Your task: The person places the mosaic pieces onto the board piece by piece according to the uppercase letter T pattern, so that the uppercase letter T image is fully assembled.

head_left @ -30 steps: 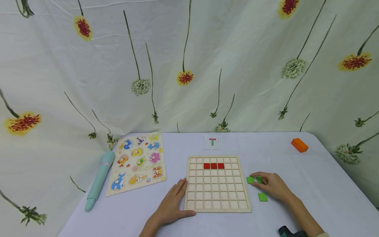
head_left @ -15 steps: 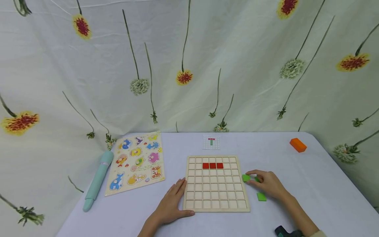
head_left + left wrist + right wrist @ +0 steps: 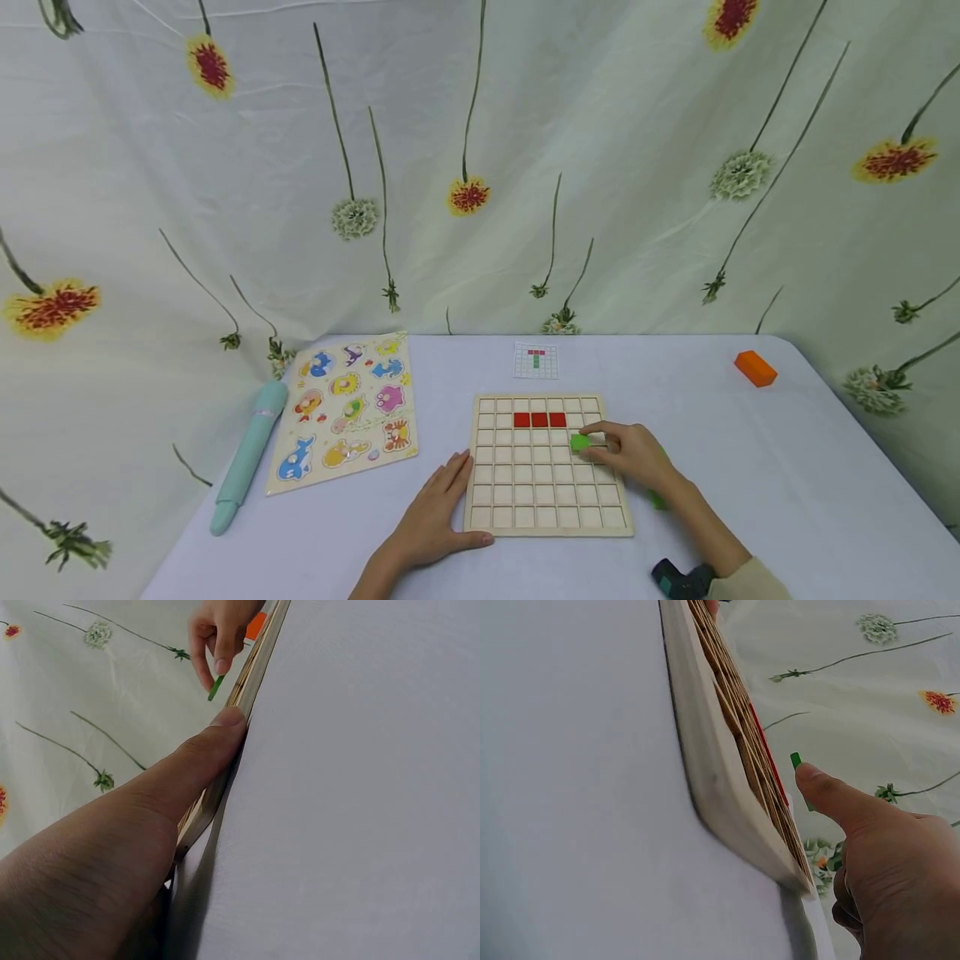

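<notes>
A wooden grid board [image 3: 547, 492] lies on the table, with three red square tiles [image 3: 539, 420] side by side in one of its upper rows. My right hand [image 3: 633, 454] pinches a green square tile [image 3: 580, 442] between thumb and fingers, above the right part of the board. In the right wrist view the green tile [image 3: 795, 759] shows edge-on at the thumb tip, raised off the board. My left hand [image 3: 435, 512] rests along the board's left edge, fingers straight, thumb at the near corner. Another green tile [image 3: 657, 500] lies right of the board, partly hidden by the right forearm.
A small card [image 3: 536, 361] with a red and green T pattern lies behind the board. To the left are a sea-animal puzzle board [image 3: 345, 412] and a mint-green tube [image 3: 251, 458]. An orange block [image 3: 755, 368] sits at the back right.
My right hand has picked up a green tile from the table right of the board and carried it left over the grid. The left hand stays in place.
</notes>
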The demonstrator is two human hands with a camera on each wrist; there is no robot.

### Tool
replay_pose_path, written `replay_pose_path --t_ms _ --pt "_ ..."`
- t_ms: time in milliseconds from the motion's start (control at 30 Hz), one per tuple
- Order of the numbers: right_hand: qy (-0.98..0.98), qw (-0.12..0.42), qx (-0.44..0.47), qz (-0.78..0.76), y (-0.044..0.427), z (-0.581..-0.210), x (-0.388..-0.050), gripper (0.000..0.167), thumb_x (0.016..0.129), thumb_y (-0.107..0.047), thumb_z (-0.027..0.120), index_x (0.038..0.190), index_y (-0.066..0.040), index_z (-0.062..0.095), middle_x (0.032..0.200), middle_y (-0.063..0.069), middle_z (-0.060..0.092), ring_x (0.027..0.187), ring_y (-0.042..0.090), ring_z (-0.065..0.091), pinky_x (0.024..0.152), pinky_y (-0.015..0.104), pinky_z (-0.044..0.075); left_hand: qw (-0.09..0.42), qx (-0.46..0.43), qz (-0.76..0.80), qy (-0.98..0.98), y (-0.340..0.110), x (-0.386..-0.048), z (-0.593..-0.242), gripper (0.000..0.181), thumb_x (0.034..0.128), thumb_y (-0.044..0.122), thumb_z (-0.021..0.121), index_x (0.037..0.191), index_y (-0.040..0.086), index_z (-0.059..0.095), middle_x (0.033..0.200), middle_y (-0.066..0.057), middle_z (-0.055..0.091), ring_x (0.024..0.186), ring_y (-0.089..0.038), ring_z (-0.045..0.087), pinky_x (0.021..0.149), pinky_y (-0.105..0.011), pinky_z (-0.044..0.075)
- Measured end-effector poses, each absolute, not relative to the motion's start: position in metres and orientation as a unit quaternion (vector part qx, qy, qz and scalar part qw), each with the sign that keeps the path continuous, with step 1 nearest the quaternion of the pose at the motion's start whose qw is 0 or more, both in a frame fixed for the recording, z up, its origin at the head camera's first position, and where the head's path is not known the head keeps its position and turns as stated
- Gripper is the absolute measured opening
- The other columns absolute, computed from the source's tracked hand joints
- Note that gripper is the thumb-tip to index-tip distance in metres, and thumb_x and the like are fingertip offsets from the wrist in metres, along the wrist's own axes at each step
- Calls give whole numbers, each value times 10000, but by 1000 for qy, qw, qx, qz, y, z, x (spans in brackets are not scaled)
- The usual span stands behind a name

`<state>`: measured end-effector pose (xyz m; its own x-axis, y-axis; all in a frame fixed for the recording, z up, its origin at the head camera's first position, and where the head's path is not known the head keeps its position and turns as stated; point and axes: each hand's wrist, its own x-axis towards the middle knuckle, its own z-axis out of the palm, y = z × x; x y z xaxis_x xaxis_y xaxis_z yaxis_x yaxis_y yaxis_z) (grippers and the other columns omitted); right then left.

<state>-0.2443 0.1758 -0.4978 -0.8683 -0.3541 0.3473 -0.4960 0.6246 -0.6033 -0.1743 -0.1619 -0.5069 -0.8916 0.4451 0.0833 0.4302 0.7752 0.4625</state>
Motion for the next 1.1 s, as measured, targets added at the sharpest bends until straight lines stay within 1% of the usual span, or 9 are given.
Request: replay_pose_path --t_ms 167,467,700,1100 --pt "-894 111 253 351 156 -500 -253 277 784 -362 721 1016 -213 696 486 -164 268 455 -21 189 408 163 192 13 236 239 942 -162 -174 -507 1108 686 744 565 1471 55 196 1529 -64 156 1389 -210 135 1123 -398 132" --pt "-905 100 232 342 129 -500 -262 366 772 -449 705 1046 -206 703 470 -135 284 461 13 204 424 188 219 21 231 239 943 -162 -173 -505 1106 686 740 570 1472 59 196 1528 -67 157 1388 -215 137 1120 -408 144" --pt "-906 100 241 333 122 -503 -267 359 787 -458 684 1047 -211 701 472 -136 309 451 8 225 424 188 242 23 230 242 942 -162 -172 -505 1103 684 737 576 1470 59 204 1527 -63 163 1389 -212 135 1118 -413 150" --pt "-919 105 238 295 118 -503 -268 327 789 -444 690 1043 -238 695 482 -148 335 457 1 260 449 192 263 21 231 242 942 -162 -173 -505 1105 683 741 573 1473 64 199 1529 -58 158 1390 -203 128 1120 -408 142"
